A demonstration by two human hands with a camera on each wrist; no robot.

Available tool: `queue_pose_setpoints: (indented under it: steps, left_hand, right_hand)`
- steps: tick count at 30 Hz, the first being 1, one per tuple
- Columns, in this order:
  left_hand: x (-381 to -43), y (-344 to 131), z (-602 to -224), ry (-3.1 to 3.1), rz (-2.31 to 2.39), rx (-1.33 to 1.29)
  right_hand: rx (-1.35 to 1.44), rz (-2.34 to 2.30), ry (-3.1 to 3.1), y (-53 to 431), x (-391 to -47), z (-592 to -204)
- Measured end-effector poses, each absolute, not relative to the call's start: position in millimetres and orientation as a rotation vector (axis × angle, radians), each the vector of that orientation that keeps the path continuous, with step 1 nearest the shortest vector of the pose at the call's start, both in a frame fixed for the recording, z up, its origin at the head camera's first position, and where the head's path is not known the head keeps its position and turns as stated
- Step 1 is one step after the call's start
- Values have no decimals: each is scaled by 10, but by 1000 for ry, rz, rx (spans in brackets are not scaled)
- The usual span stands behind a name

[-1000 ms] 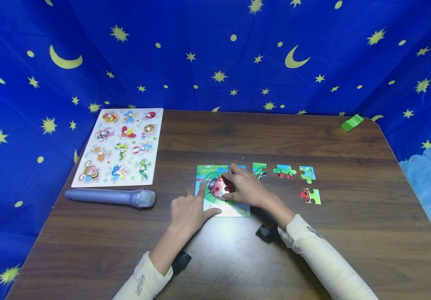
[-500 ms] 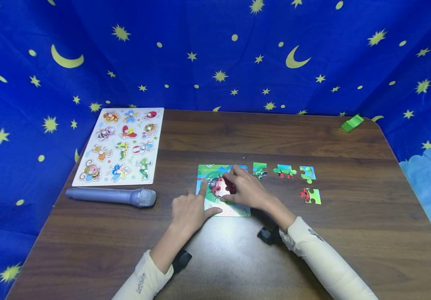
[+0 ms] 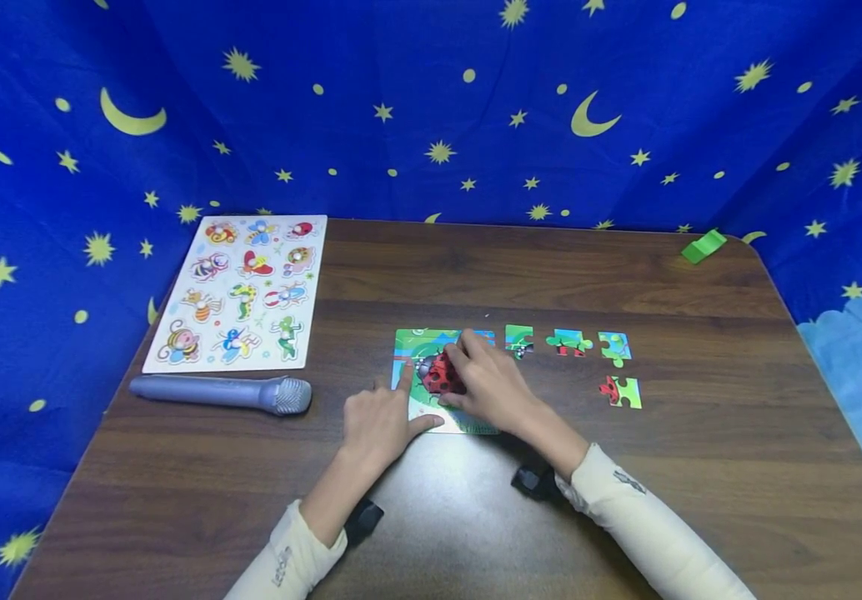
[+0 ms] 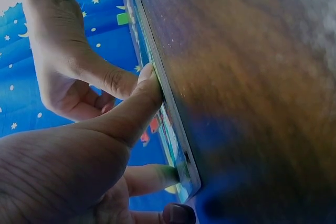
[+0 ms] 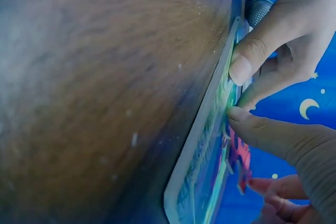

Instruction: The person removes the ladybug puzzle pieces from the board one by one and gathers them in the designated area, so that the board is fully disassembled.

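Note:
A green and blue jigsaw board (image 3: 410,343) with a ladybug picture lies flat on the table. My left hand (image 3: 377,427) rests on its left side, index finger and thumb stretched out over the board. Above the board's right part, my right hand (image 3: 497,385) pinches a red ladybug puzzle piece (image 5: 240,156) between thumb and fingers. That piece stands tilted at the board in the right wrist view, and the right fingers partly hide it in the head view. Just right of the board lies a green corner piece (image 3: 518,338).
More loose puzzle pieces lie to the right, among them a tree piece (image 3: 570,342), a blue-green piece (image 3: 615,347) and a red-green piece (image 3: 623,392). A grey microphone (image 3: 223,393) and an insect peg board (image 3: 239,292) lie left. A green block (image 3: 704,246) is at the far right corner.
The white glare on the ladybug area has gone, and it now shows dark red. My right hand has shifted very slightly over the board. My left hand keeps its place.

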State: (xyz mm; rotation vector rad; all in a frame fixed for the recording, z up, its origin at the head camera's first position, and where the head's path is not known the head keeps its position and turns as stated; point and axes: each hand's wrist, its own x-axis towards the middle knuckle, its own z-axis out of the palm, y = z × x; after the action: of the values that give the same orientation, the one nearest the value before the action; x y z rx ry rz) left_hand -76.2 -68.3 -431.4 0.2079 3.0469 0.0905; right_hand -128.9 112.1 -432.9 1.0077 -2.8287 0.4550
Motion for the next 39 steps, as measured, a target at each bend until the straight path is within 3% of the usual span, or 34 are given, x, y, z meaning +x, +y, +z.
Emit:
queue_pose_setpoints:
  steps: [13,26,39]
  left_hand:
    - [-776,-690,-4305,3011,132,216]
    - [-771,-692,-4309,3043,141,227]
    - [-778,-700,-4306,3037,133,240]
  right_hand:
    - [836,623,-3082,1179,-1351,-4372]
    - [1018,561,-2999,1213,-1420,-4374]
    - [1140,636,-2936,1551,-1407,-4379]
